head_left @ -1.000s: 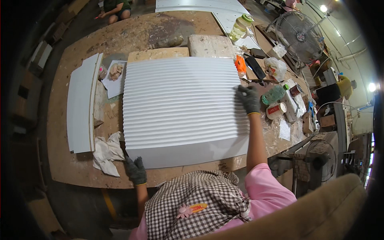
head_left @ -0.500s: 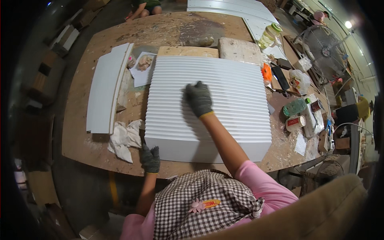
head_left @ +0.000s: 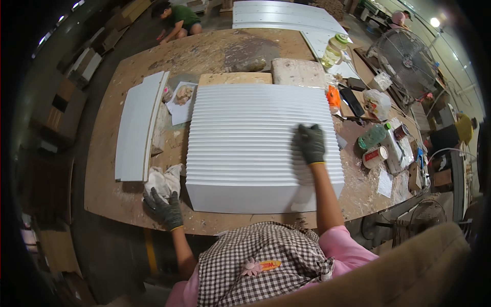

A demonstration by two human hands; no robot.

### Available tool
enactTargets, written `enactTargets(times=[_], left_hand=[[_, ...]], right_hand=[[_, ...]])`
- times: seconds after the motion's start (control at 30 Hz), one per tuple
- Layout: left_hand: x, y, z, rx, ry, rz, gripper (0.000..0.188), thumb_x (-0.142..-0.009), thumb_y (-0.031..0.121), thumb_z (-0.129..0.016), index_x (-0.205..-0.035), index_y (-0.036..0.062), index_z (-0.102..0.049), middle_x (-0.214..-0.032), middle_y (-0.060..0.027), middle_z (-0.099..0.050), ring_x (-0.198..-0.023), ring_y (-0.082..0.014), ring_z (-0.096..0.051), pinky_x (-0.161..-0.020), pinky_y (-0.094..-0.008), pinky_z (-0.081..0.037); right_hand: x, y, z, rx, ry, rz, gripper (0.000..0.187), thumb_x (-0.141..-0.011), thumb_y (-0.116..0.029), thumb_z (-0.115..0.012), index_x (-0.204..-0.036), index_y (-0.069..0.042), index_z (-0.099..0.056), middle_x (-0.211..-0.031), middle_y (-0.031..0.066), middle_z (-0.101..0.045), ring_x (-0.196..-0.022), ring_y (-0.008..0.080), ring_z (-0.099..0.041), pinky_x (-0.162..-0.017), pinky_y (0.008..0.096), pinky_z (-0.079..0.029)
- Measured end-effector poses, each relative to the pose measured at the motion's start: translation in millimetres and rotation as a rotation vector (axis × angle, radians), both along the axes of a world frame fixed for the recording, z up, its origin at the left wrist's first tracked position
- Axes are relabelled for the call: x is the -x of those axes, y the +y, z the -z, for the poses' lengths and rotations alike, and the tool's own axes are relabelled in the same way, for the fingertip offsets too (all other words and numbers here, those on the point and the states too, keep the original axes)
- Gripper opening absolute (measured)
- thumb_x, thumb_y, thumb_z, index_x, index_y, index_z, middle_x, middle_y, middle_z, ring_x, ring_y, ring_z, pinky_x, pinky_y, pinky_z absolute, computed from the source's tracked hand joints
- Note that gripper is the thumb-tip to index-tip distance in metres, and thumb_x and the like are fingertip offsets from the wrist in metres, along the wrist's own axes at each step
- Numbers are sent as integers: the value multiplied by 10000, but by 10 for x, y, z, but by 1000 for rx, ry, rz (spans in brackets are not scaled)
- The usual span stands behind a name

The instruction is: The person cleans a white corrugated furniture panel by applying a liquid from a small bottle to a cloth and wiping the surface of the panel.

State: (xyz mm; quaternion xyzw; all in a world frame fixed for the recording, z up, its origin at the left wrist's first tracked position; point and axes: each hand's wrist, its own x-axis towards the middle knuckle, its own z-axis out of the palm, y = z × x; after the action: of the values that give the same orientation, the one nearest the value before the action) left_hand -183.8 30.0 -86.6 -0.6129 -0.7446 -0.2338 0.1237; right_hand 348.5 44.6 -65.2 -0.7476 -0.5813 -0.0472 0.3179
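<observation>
A broad white ridged panel (head_left: 245, 133) with a smooth front face lies in the middle of the work table (head_left: 107, 153). On its right part rests my right hand (head_left: 312, 145) in a dark grey glove, the fingers curled in; whatever they may hold is hidden. To the left of the panel, my gloved left hand (head_left: 166, 210) touches a crumpled white rag (head_left: 164, 183), fingers and thumb spread over its near side. Just beyond the rag are flat white boards (head_left: 139, 123), lying one on another.
Wrapped blocks (head_left: 299, 72) stand behind the panel. To the right lie an orange packet (head_left: 333, 99), a black phone (head_left: 352, 101), a green bottle (head_left: 374, 136) and a white tub (head_left: 375, 157). A large fan (head_left: 406, 61) stands beyond. One person (head_left: 181, 23) crouches past the far edge.
My right hand has moved right and a little nearer across the ridges. My left hand has left the panel's near left corner and gone left onto the rag. The view has shifted slightly.
</observation>
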Motion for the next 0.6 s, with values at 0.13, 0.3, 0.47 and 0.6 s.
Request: enactTargets(times=[0.13, 0.3, 0.47, 0.6], left_hand=[[171, 291, 259, 64, -194, 74, 996, -687, 398, -880, -1510, 124, -391, -1577, -265, -295, -1465, -444, -279, -1188, -517, -293], [379, 606, 675, 33, -134, 43, 779, -747, 278, -824, -1436, 106, -504, -1490, -253, -443, -1370, -406, -436, -1125, -493, -379], [1200, 762, 671, 160, -736, 141, 394, -805, 86, -704, -1194, 34, -679, -1111, -129, -712, -998, -242, -681, -886, -367, -530], [1170, 522, 104, 25, -1218, 220, 348, -812, 12, -647, -1158, 0, -683, -1074, -67, -701, -936, -212, -652, -850, -346, -534]], right_hand=[[-1250, -1043, -26, -97, 211, 435, 349, -868, -286, -738, -1138, -65, -748, -1029, 175, -710, -971, 300, -676, -866, 389, -518], [-1873, -2414, 192, 29, 113, 827, 498, -842, -410, -717, -1134, -7, -725, -1104, 218, -723, -1044, 374, -626, -930, 446, -474], [-2015, -2622, 214, 659, 236, 1098, 601, -870, -529, -638, -1360, -180, -620, -1378, 236, -567, -1188, 413, -573, -988, 512, -474], [-1668, -2310, 25, 382, -194, 1056, 615, -832, -415, -761, -1362, -141, -609, -1348, 234, -576, -1154, 404, -596, -1027, 483, -461]])
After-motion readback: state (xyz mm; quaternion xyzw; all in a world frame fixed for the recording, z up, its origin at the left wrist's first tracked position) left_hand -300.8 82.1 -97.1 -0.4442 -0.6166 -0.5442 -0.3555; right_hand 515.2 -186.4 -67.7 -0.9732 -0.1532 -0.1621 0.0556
